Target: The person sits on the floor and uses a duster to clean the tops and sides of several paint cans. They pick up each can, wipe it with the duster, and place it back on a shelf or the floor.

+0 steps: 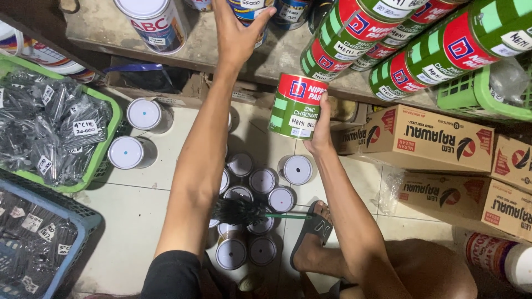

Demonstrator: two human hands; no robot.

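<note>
Crouching on a tiled floor (138,221), a person lifts a green-and-red paint can (295,106) toward the shelf (277,61), the right hand (320,130) cupped around its side. The left hand (237,33), fingers spread wide, presses against a blue-labelled can (249,14) already on the shelf. Green cans (354,33) lie stacked there; about a dozen white-lidded tins (260,180) wait on the floor beside a black duster (241,211).

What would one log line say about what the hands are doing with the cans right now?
left hand: on a can on the shelf | right hand: holds green-and-red paint can | floor: white-lidded cans, small brush
</note>
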